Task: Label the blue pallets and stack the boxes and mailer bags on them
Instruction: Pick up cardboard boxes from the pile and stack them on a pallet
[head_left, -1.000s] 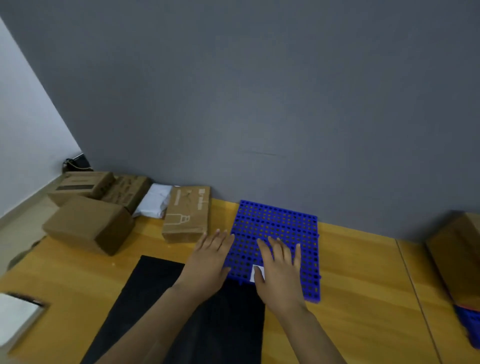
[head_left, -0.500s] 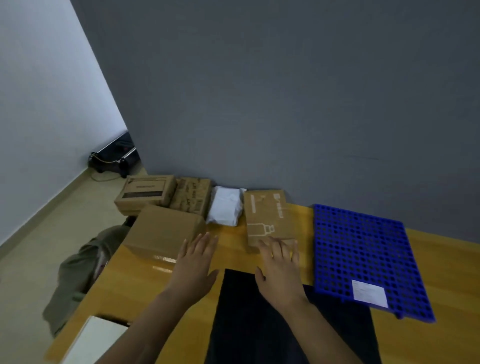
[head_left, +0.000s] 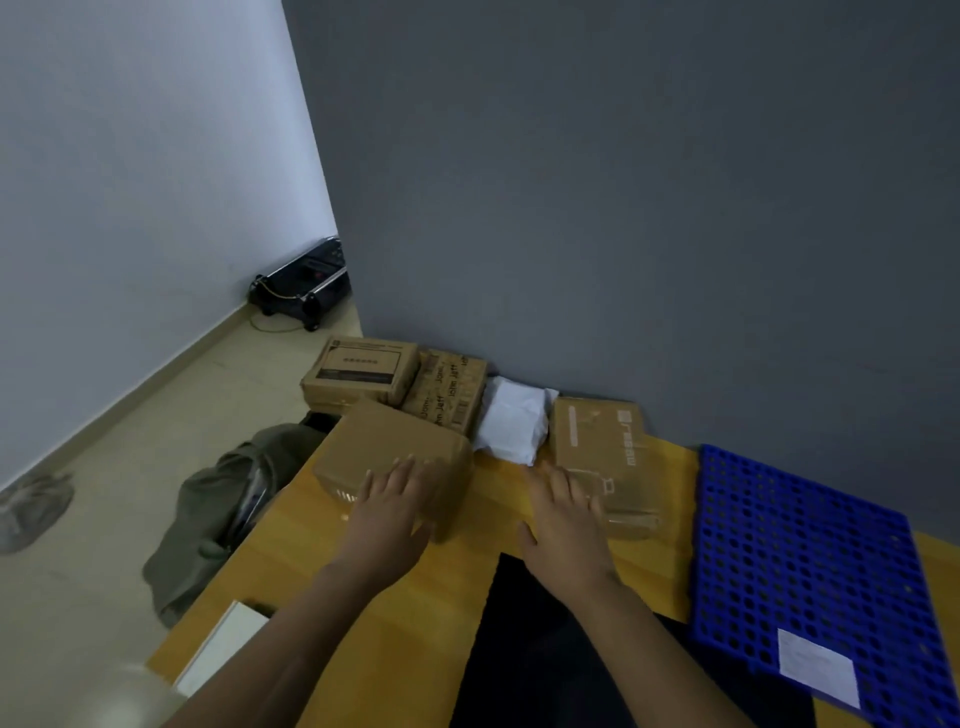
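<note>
Lying nearest to me, a black mat (head_left: 545, 654) covers the near middle of the wooden table (head_left: 291, 561), and both my forearms cross above it. Just right of it sits the blue pallet (head_left: 800, 551), flat on the table, its near left part over the mat's edge. A white label (head_left: 815, 673) is stuck on the pallet's near end. At the table's near left edge lies a white flat thing (head_left: 223, 644) that I cannot make out.

Further out, my left hand (head_left: 389, 512) lies with straight, spread fingers on the near top edge of a plain brown box (head_left: 384, 441), gripping nothing. My right hand (head_left: 563, 525) is likewise flat and unclenched, its fingertips touching the near left corner of a printed brown box (head_left: 608, 452). That box stands between the plain brown box and the pallet.

Beyond the gap between my hands, a white mailer bag (head_left: 511, 423) lies against the printed brown box's left side. By the grey wall stand a lettered box (head_left: 447, 395) and a labelled box (head_left: 363, 366), side by side. On the floor to the left slumps a green bag (head_left: 223, 499), and a black device (head_left: 304, 286) sits in the far corner.
</note>
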